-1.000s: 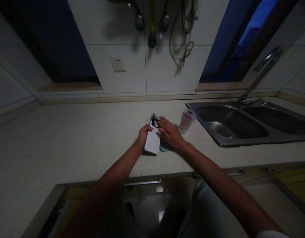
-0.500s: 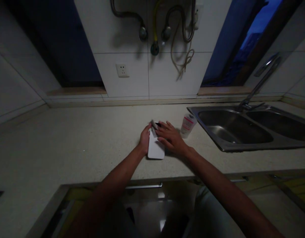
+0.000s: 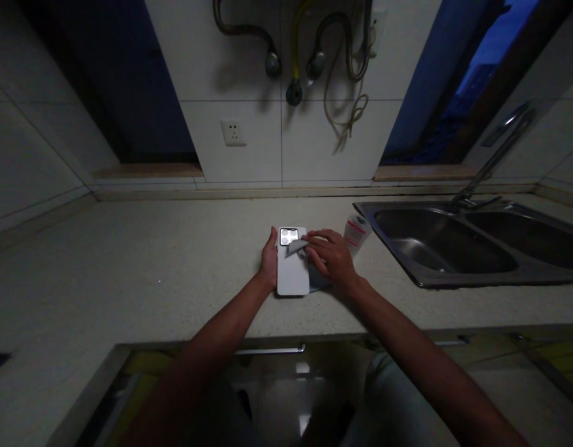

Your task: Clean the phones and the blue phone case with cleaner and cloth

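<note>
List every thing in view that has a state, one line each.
Phone, back up, camera block showing.
Cloth, creased, against the phone's back.
Left hand, at the phone's left edge, grip unclear.
Right hand, pinching the cloth.
Blue-grey item, flat, partly hidden.
Cup, standing, partly hidden.
Faucet, no flow visible.
Sink, wet or dry unclear.
Socket, nothing plugged in.
Cord, tied in a loop.
Windows, open or shut unclear.

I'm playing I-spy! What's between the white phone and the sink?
In the head view, between the white phone and the sink are the right hand, a partly hidden bluish-grey thing and a cup.
</note>
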{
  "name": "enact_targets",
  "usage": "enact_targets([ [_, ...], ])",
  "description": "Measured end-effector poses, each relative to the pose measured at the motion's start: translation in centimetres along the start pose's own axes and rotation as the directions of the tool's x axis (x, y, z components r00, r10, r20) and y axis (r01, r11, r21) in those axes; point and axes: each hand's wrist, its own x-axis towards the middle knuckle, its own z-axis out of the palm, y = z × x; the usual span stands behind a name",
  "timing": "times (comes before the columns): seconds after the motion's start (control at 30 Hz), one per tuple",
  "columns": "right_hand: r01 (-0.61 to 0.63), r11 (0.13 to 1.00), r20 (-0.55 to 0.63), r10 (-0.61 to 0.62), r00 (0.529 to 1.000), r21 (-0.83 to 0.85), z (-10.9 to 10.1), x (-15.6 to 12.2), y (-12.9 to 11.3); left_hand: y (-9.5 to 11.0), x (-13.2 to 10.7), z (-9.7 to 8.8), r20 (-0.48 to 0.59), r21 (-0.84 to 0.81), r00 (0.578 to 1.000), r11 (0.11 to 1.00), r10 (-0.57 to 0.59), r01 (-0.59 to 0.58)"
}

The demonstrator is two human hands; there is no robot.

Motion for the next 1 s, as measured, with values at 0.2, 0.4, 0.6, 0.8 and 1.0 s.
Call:
enact_targets([
  [0.2, 0.012, 0.999, 0.111, -0.007, 0.994, -0.047, 0.3, -0.1, 0.3, 0.0, -0.2, 0.3, -0.022, -0.014, 0.999, 0.999, -0.034, 0.033],
  [0.4, 0.269, 0.948, 0.161, -0.296, 0.942, 0.169, 0.2, 0.1, -1.3, 0.1, 0.3, -0.2, 0.02, -0.093, 0.997, 0.993, 0.07, -0.068],
  [0.6, 0.285, 0.949, 0.182, -0.307, 0.934, 0.136, 0.5, 0.2, -2.1, -0.1, 0.2, 0.0, 0.042, -0.1, 0.999, 0.994, -0.034, 0.038],
  [0.8, 0.109, 0.992, 0.211, -0.093, 0.973, -0.069, 0.9, 0.0, -1.6, -0.5, 0.4, -0.5, -0.01, -0.07, 1.0, 0.998, -0.008, 0.007],
  [1.0, -0.027, 0.985, 0.169, 0.056, 0.984, -0.17, 2.0, -0.4, -0.6, -1.2, 0.3, 0.5, -0.081, 0.043, 0.996, 0.999, 0.033, -0.029],
])
